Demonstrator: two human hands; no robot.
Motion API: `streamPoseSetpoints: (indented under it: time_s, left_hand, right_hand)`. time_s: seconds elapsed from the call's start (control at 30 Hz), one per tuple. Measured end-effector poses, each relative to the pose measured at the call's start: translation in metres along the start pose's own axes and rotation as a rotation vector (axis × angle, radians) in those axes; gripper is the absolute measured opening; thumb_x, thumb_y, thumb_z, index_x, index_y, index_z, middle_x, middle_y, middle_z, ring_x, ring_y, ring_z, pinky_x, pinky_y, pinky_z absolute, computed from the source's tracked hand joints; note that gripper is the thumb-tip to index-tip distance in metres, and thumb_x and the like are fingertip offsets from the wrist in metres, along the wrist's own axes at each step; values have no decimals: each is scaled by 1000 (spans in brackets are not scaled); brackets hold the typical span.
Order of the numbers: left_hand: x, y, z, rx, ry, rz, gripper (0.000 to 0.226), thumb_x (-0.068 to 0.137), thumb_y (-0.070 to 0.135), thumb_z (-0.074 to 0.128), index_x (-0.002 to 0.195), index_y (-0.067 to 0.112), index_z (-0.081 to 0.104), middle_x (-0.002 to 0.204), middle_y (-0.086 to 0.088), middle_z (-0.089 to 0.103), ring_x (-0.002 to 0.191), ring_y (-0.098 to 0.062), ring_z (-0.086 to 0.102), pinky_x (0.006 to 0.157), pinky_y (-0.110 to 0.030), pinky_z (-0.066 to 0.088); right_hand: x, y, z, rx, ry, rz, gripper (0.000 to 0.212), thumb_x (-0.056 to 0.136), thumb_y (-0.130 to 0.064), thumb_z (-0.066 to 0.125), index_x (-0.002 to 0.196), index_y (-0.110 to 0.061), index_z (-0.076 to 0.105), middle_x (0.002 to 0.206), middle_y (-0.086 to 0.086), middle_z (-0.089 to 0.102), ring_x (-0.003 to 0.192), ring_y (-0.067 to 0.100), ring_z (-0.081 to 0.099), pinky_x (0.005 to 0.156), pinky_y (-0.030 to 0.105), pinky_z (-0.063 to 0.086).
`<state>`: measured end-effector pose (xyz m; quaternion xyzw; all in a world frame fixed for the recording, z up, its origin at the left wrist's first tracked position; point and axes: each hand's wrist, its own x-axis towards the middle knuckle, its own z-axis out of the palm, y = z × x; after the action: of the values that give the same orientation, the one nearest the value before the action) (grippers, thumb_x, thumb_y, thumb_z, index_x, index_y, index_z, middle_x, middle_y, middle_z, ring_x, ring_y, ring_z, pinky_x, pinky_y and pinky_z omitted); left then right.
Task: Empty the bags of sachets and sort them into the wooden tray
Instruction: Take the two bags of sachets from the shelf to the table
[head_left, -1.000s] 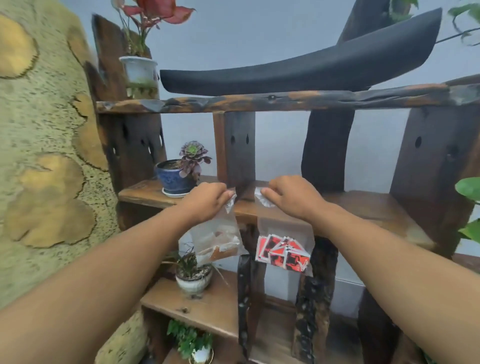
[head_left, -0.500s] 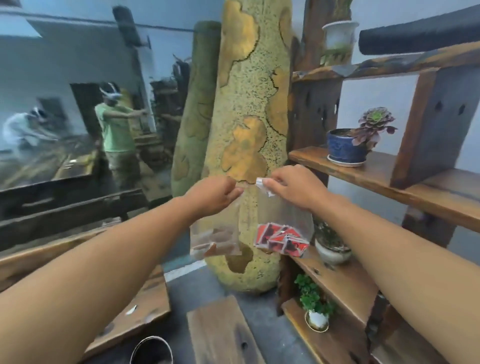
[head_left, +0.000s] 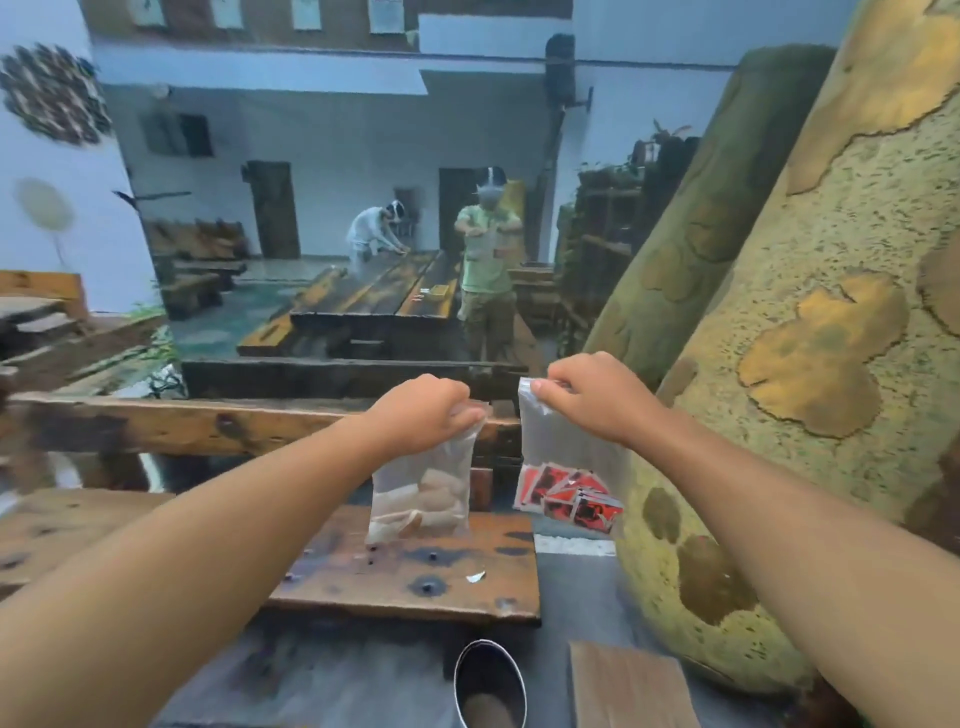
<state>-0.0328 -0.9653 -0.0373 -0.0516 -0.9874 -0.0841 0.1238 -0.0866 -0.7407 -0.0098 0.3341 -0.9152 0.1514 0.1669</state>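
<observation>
My left hand (head_left: 423, 413) pinches the top of a clear plastic bag (head_left: 423, 493) that hangs down with several pale brown sachets in its bottom. My right hand (head_left: 592, 395) pinches the top edge of a second clear bag (head_left: 569, 467), which holds several red and black sachets (head_left: 569, 496). Both bags hang side by side in the air in front of me, a little apart. No wooden tray shows close to me; a small tan tray (head_left: 439, 292) appears only in the mirror, on the reflected table.
A dark wooden bench slab (head_left: 405, 571) lies below the bags, a thick wooden beam (head_left: 208, 423) beyond it. A large mirror (head_left: 337, 208) ahead reflects a long table and two people. A big mottled green-yellow gourd sculpture (head_left: 805, 389) stands at right. A round metal bin (head_left: 488, 680) sits by my feet.
The view has swung left from the plant shelf, past the gourd sculpture, to the mirror and bench. Both hands still hold their bags, which now hang slightly farther apart.
</observation>
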Motion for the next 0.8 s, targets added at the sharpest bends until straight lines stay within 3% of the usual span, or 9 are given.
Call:
streamPoseSetpoints:
  time_s: [0.1,0.23,0.37,0.43,0.53,0.6,0.8]
  left_hand:
    - [-27,-67,-17,-18,44,-121,41,97,48,50,80,12,59,73,-3,62,67,-23,60,62,-38,50]
    - [-73,-139,-43,-21,100,-245,42,97,47,50,76,11,58,71,-4,61,65,-24,58,58,-36,45]
    - [-127,-194,-64,10,134,-389,42,95,53,48,80,16,61,73,-1,63,68,-23,61,62,-38,51]
    - [-156,-213,-73,38,146,-447,40,93,57,45,82,22,62,74,3,63,69,-18,61,61,-38,53]
    - [-196,-235,-84,97,190,-588,36,98,44,51,66,28,47,66,9,51,61,-12,51,51,-30,35]
    - [-221,-246,-90,140,217,-691,41,97,45,52,63,26,42,63,6,49,61,-18,51,51,-32,29]
    - [-290,-250,-98,216,239,-964,45,98,45,51,61,22,38,60,3,45,58,-22,45,54,-36,32]
  right_hand:
    - [39,-56,34,60,-35,-81,46,95,-43,51,62,-11,55,59,2,57,60,22,55,54,37,41]
    - [78,-132,70,149,-84,-209,47,98,-40,51,56,-20,44,56,-2,49,52,14,47,48,30,28]
    - [107,-207,97,242,-127,-339,46,98,-40,52,57,-22,47,58,-2,52,53,14,49,50,28,32]
    - [118,-242,111,287,-152,-416,45,98,-41,53,59,-19,53,59,1,56,54,17,53,52,32,39]
    - [132,-291,133,329,-208,-546,43,98,-43,52,63,-17,58,61,5,60,58,23,59,54,36,44]
    - [141,-322,148,341,-235,-636,45,97,-44,51,64,-15,59,61,4,60,58,23,58,54,37,43]
    - [151,-399,177,416,-301,-923,46,98,-46,50,65,-15,59,61,3,60,59,22,56,55,39,42]
